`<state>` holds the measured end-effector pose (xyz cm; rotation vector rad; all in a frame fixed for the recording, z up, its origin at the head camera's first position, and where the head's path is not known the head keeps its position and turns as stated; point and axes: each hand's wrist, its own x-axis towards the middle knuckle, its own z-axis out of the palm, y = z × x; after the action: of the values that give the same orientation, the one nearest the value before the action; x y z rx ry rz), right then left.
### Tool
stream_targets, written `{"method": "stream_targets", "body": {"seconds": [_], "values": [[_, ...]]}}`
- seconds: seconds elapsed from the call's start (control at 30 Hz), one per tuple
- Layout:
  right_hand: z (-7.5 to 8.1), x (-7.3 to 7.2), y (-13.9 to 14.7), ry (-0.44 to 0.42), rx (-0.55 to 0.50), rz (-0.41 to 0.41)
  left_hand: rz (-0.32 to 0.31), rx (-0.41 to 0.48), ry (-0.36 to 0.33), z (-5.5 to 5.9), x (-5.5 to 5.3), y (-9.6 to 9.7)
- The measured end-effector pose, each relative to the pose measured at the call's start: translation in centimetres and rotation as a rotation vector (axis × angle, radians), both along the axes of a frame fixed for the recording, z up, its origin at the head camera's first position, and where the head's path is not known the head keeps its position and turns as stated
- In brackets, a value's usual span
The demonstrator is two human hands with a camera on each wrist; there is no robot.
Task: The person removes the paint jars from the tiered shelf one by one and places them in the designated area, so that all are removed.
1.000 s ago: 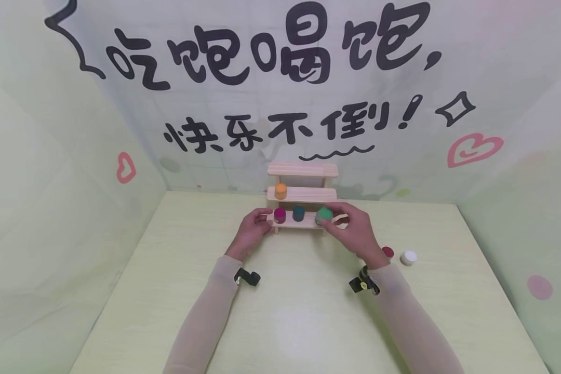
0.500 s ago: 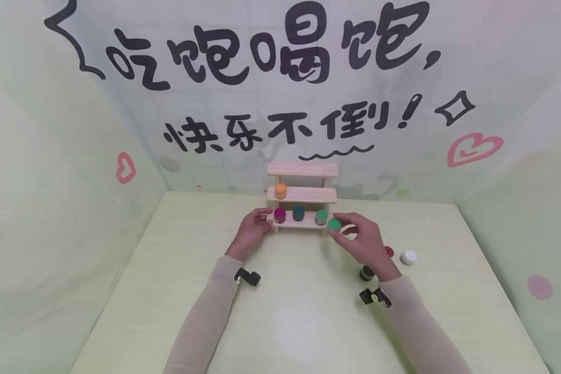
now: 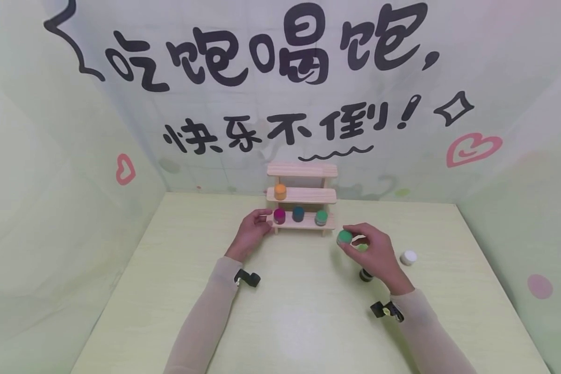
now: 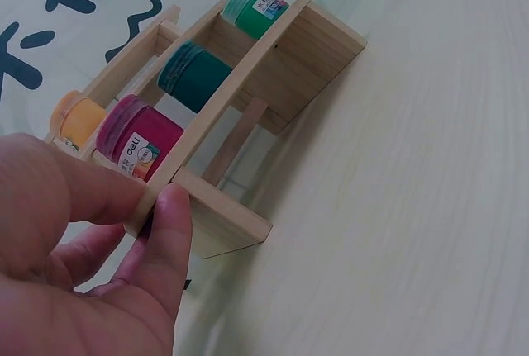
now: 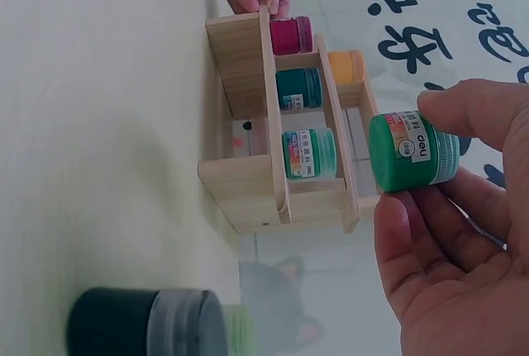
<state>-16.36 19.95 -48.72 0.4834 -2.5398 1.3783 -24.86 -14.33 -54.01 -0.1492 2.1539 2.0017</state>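
A three-tier wooden display rack stands against the back wall. My left hand pinches the left end of its lowest tier between thumb and fingers. On that tier sit a magenta paint jar, a teal paint jar and a green paint jar. An orange paint jar occupies the left of the middle tier. My right hand holds a second green paint jar by thumb and fingertips, raised in front of the rack's right end.
Near the right hand on the table are a black jar, a light green jar partly covered by the hand, and a white jar. A printed cloth wall borders the table at the back and sides.
My right hand has drawn back from the rack, right and toward me, carrying the second green paint jar; the first stays on the lowest tier. My left hand has kept its place.
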Motion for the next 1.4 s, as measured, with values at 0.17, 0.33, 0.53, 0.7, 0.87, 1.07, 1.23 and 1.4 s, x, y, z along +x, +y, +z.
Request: {"method": "stream_targets", "body": {"seconds": [0.17,0.33,0.53,0.7,0.87,1.07,1.23,1.4], "values": [[-0.5,0.8,1.0,-0.011,-0.012,0.0,0.001,0.007,0.003,0.0,0.1,0.0],[-1.0,1.7,1.9,-0.013,-0.024,-0.003,0.005,0.004,0.0,0.0,0.2,0.0],[-1.1,2.8,2.9,-0.05,-0.06,-0.015,0.005,0.013,-0.002,0.2,0.2,0.0],[-1.2,3.5,3.6,-0.057,-0.025,-0.05,0.005,0.016,-0.002,0.2,0.2,0.1],[-1.5,4.1,4.6,-0.039,0.016,-0.076,0.001,0.016,-0.002,0.1,0.2,0.1],[-1.8,4.7,5.6,-0.011,0.019,-0.093,-0.001,0.018,-0.003,0.1,0.1,0.1],[-2.2,5.2,6.3,-0.004,0.009,-0.101,0.002,0.024,0.002,0.1,0.1,0.1],[-2.4,5.8,6.8,-0.012,-0.011,-0.113,0.005,0.036,0.002,0.0,0.1,0.2]]}}
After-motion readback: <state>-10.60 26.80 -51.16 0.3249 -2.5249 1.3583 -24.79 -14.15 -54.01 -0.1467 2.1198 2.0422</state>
